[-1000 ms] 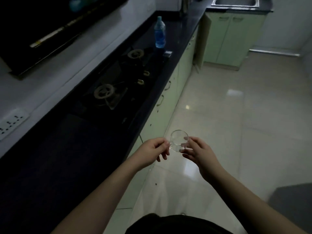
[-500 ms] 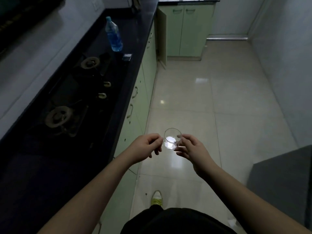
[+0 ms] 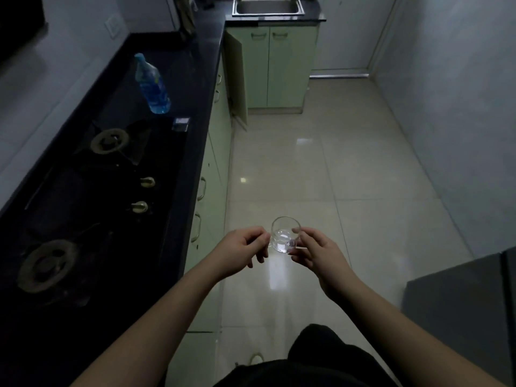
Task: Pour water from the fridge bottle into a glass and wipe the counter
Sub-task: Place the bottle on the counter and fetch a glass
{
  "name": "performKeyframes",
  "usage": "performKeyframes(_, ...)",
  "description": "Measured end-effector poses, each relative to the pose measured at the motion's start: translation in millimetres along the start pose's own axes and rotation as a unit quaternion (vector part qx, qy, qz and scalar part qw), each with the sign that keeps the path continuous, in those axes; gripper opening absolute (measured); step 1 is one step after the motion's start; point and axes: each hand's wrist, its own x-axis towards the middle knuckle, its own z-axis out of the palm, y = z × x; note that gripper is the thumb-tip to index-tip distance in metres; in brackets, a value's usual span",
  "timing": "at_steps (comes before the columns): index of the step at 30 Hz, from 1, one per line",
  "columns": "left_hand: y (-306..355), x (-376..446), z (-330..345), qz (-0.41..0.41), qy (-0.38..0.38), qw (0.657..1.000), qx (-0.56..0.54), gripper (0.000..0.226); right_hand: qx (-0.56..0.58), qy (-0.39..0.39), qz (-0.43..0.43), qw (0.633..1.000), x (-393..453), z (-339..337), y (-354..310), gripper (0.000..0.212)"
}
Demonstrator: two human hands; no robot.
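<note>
Glass upright above floor, holding a little clear water; pinched between left hand and right hand, arms outstretched. Bottle with blue liquid on counter, well apart beyond stove.

Both forearms extend from the lower frame edge toward centre. Left hand and right hand face each other, fingers curled, pinching the glass between them.
</note>
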Motion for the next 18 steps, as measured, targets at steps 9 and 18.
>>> performKeyframes(9,30.2,104.5,-8.9,-0.001,-0.007,1.0,0.03,0.03,0.02,-0.011,0.001,1.0,91.0,-33.0,-47.1,0.018)
performKeyframes(18,79.0,201.1,-17.2,-0.023,0.002,0.999,0.038,0.03,0.034,-0.061,0.025,0.997,180.2,-71.0,-108.6,0.017)
